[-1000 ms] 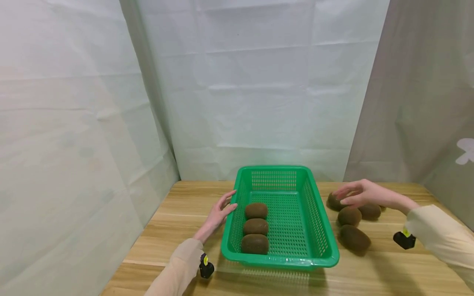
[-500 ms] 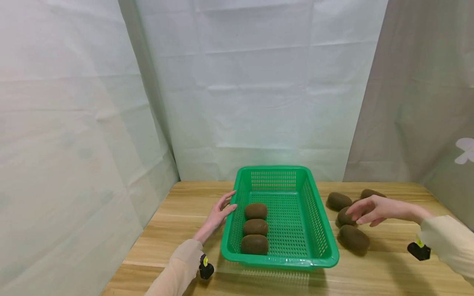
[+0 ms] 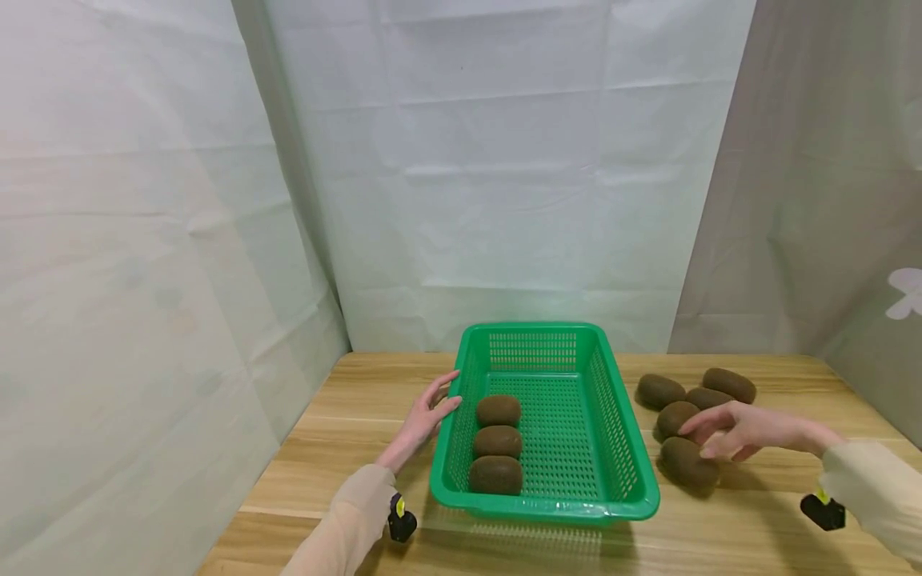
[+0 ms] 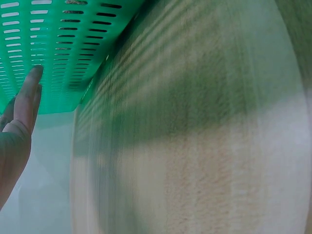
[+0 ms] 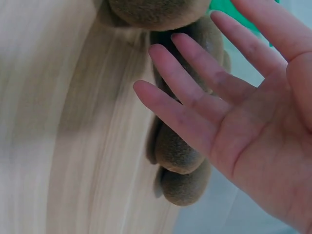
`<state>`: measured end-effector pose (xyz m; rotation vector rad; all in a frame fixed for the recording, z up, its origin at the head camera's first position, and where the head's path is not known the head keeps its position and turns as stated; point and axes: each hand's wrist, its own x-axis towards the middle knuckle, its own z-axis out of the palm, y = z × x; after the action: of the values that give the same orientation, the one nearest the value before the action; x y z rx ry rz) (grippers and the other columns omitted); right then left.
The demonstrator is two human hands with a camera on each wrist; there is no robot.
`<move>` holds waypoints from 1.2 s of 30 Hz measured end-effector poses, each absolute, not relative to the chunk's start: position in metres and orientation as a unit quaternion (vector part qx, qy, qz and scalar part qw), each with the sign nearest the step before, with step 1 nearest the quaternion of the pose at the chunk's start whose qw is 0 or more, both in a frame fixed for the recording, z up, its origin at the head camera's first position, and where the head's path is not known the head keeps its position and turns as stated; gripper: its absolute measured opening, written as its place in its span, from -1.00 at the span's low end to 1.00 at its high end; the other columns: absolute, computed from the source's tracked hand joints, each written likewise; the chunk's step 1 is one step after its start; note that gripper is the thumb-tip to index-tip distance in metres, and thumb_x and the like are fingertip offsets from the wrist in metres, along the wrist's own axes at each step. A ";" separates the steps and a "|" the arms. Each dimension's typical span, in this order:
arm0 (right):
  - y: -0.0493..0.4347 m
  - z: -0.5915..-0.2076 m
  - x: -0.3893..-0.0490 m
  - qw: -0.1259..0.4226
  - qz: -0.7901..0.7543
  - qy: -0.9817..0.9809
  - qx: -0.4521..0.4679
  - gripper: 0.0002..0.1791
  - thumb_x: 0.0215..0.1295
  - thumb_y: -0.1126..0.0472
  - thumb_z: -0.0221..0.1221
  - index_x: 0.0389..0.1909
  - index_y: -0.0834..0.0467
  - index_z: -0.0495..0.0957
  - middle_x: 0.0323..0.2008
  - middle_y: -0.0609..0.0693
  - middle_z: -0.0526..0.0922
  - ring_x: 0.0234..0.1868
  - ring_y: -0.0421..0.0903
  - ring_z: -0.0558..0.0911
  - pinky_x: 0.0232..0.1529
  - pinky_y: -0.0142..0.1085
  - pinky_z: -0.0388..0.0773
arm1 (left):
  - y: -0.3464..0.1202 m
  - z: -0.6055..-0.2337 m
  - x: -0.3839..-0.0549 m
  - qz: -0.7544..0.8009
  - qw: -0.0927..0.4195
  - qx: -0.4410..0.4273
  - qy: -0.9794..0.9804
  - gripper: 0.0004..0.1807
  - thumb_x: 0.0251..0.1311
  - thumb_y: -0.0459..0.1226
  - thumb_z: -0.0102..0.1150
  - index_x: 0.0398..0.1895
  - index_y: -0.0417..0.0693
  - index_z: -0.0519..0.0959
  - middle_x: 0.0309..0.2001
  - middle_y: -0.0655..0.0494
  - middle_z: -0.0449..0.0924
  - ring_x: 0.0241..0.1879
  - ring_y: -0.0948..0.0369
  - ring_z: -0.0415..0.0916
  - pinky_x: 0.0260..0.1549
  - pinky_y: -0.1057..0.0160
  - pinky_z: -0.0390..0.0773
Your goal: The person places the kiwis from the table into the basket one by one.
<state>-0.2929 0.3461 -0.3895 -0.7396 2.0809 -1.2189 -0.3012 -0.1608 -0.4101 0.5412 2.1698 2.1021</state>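
A green slotted plastic basket [image 3: 562, 506] holds three brown kiwis in a column along its left side, the nearest kiwi [image 3: 495, 475] close to the front wall. My left hand [image 3: 421, 420] touches the basket's left side, its index finger and thumb at the rim; in the left wrist view its straight fingers [image 4: 29, 95] lie against the slotted wall. Over the loose kiwis on the right is my right hand [image 3: 742, 432], fingertips overlapping the front kiwi [image 3: 684, 466]. The right wrist view shows those fingers [image 5: 187, 73] spread and nearly straight beside a kiwi [image 5: 161, 12], with nothing grasped.
Behind the front kiwi lie several more, among them a middle kiwi [image 3: 675, 420], a back-left kiwi [image 3: 660, 391] and a far-right kiwi [image 3: 729, 385]. White cloth [image 3: 504, 200] hangs behind the wooden table [image 3: 346, 416], with further sheets at both sides.
My right hand has moved from the back-left kiwi toward the front kiwi, nearer and slightly right, uncovering the rear ones. The left hand and the basket have stayed put.
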 end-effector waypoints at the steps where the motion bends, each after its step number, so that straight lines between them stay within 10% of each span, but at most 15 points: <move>1: 0.346 -0.391 -0.292 0.303 -0.462 0.784 -0.281 -0.57 0.24 0.36 0.06 0.13 0.36 0.34 0.06 0.25 0.39 -0.14 0.02 0.50 -0.25 0.05 0.42 | -0.161 -0.410 -0.301 0.685 0.036 0.178 0.706 -0.42 0.29 -0.33 -0.02 0.35 -0.17 0.09 0.27 -0.24 0.07 0.19 -0.09 0.09 -0.06 -0.05 0.30; 36: 0.328 -0.408 -0.290 0.247 -0.444 0.795 -0.331 -0.57 0.17 0.35 0.17 0.08 0.34 0.40 -0.06 0.28 0.37 -0.50 -0.15 0.51 -0.58 -0.18 0.50 | -0.159 -0.408 -0.299 0.677 0.035 0.175 0.714 -0.42 0.29 -0.31 -0.01 0.35 -0.16 0.09 0.30 -0.23 0.02 0.21 -0.11 0.03 -0.02 -0.20 0.16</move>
<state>-0.2895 0.3280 -0.4078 -0.9038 2.1678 -1.2103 -0.2988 -0.1594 -0.4080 0.5383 2.1937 2.0811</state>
